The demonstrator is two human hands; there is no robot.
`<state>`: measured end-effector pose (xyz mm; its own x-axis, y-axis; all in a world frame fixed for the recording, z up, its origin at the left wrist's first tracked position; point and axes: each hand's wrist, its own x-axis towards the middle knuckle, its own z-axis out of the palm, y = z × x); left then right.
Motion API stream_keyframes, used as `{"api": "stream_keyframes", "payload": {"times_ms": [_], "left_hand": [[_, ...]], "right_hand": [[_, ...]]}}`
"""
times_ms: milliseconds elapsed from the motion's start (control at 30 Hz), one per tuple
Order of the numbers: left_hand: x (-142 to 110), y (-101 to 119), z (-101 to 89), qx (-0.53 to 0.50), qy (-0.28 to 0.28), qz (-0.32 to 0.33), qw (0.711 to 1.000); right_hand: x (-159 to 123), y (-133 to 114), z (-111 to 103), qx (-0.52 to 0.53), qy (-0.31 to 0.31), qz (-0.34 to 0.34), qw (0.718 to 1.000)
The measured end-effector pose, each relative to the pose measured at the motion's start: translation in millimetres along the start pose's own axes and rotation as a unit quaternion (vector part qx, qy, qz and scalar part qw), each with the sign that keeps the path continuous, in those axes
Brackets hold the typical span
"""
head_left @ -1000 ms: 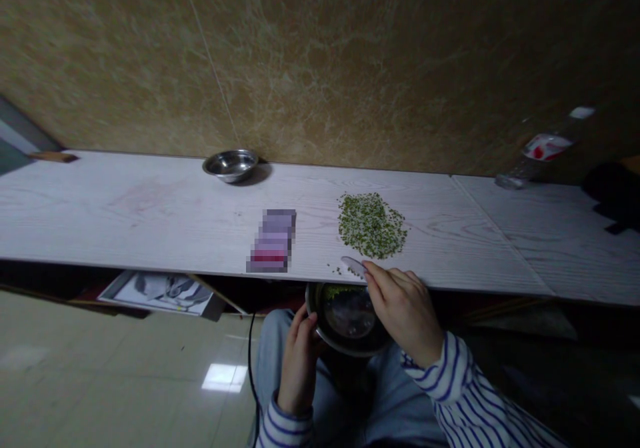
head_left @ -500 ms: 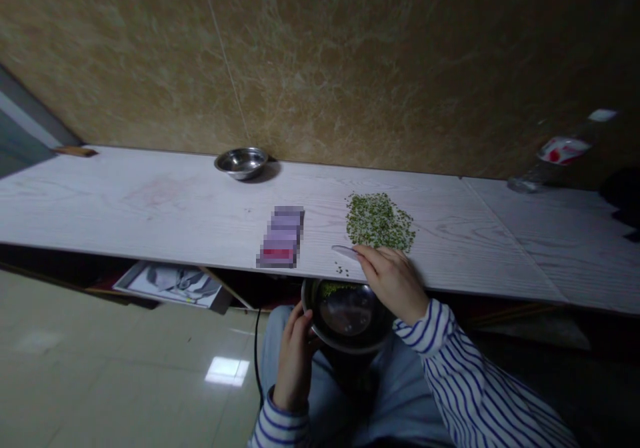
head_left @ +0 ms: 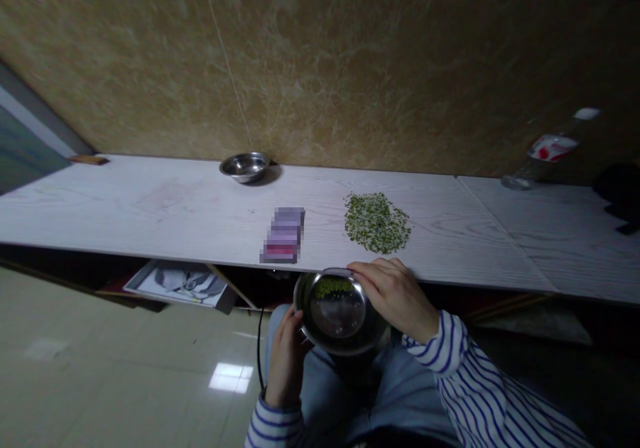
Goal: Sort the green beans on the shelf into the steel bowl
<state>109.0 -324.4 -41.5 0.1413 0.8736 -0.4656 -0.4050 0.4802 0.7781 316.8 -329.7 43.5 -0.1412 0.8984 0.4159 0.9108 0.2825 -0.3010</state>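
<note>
My left hand (head_left: pixel 286 361) grips the left side of a metal bowl (head_left: pixel 325 340), thumb over the rim, just below the table's front edge. Small green beans (head_left: pixel 334 287) that look like mung beans lie along the far side inside it. My right hand (head_left: pixel 397 298) is closed on a thin, pale, flat scraper-like piece (head_left: pixel 339 272), which is at the bowl's far rim by the table edge. Part of that piece is hidden under the fingers. On the white table, just beyond my right hand, more green beans (head_left: pixel 377 225) are spread in a loose patch.
A blurred-out purple flat object (head_left: pixel 284 235) lies left of the beans. Farther back, a small metal bowl (head_left: pixel 245 167) stands by the wall. A clear bottle (head_left: pixel 550 148) stands at the right. Below the table is an open drawer (head_left: pixel 183 281) with utensils.
My right hand has drawn the flat piece from the tabletop back to the bowl's rim. The few stray beans near the table edge are gone from there. The bowl has tilted and shifted slightly left.
</note>
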Motion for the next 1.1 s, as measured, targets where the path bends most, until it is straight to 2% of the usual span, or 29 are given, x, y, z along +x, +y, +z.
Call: {"api": "stream_keyframes", "payload": {"times_ms": [200,400,600,733,933,1100], "left_hand": [[-4,-10,1.5,-0.018,-0.003,-0.008,1.000],[-10,-26,14.5,-0.005,-0.023,-0.030,0.999],[-10,-31,22.6,0.015,-0.026,-0.035,0.999],[-9,-38,25.7,0.019,-0.027,-0.036,0.999],[-3,-45,24.7,0.025,-0.012,-0.046,0.999],[0,-47,35.2,0.001,0.010,-0.034,0.999]], "right_hand": [[-15,12,-8,-0.034,0.047,0.039,0.998],[-31,23,-16,-0.038,0.064,0.058,0.996],[-44,41,-26,-0.027,0.103,0.097,0.990],[-48,53,-23,-0.002,0.129,0.130,0.983],[-40,82,-16,0.074,0.162,0.171,0.969],[-8,116,-12,0.141,0.207,0.175,0.952]]}}
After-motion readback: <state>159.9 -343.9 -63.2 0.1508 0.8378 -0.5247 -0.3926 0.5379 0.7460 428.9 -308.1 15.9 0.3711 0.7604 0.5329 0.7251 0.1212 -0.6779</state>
